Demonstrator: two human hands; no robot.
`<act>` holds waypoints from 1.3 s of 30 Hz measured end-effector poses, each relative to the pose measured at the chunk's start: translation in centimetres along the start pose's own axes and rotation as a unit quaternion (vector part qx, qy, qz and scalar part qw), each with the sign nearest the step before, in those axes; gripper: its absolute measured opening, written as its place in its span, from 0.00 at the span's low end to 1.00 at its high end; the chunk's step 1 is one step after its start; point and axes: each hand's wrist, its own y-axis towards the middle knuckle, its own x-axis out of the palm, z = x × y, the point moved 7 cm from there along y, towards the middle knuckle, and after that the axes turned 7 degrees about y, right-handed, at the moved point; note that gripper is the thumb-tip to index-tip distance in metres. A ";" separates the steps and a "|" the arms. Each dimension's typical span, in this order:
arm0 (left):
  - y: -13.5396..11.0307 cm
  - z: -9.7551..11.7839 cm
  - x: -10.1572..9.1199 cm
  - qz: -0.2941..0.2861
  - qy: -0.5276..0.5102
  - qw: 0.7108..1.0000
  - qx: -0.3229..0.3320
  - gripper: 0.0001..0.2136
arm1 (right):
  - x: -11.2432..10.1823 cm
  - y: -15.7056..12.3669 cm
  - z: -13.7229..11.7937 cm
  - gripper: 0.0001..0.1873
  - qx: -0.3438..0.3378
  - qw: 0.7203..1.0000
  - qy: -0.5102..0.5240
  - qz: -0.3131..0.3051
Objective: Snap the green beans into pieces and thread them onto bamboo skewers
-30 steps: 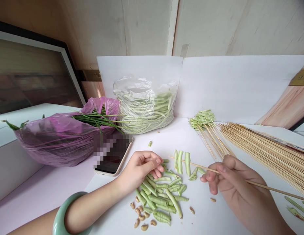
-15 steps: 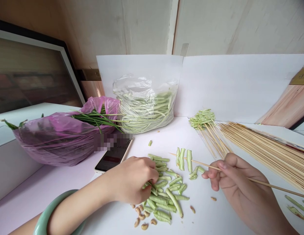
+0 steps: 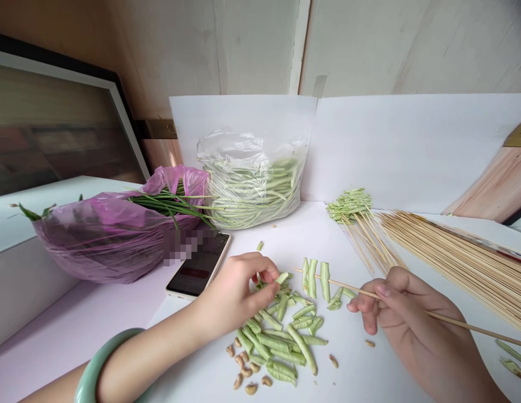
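Observation:
My left hand (image 3: 237, 291) pinches a cut green bean piece (image 3: 282, 277) between thumb and forefinger, just above a loose heap of cut green beans (image 3: 277, 330). My right hand (image 3: 405, 316) grips a long bamboo skewer (image 3: 461, 309) near its middle. Several flattened bean pieces (image 3: 314, 280) sit crosswise along the skewer's tip, beyond my right fingers. Pale beige bean seeds (image 3: 245, 364) lie scattered at the near edge of the heap. The left wrist wears a pale green bangle (image 3: 104, 364).
A phone (image 3: 198, 264) lies left of the heap. Behind it stand a clear bag of long green beans (image 3: 252, 193) and a purple bag (image 3: 104, 238) with chives. A bundle of skewers (image 3: 457, 257) and a small cluster of bean-loaded skewers (image 3: 349, 205) lie at right.
My left hand has risen out of the heap and now pinches a bean piece at its far side. The heap's pieces have shifted. My right hand and skewer have hardly moved.

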 end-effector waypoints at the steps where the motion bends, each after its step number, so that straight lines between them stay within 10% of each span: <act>1: 0.0 -0.4 0.1 0.014 -0.063 0.998 -0.027 0.03 | 0.1 -0.1 0.1 0.15 0.003 1.000 0.000 0.003; 12: 0.1 -2.4 2.1 0.024 -0.433 0.887 -0.158 0.11 | 0.6 -0.2 0.2 0.16 -0.010 0.997 -0.071 -0.016; 39: 0.3 -2.5 2.5 0.013 -0.454 0.877 -0.158 0.11 | 0.7 -0.4 0.6 0.16 0.004 0.998 -0.059 -0.028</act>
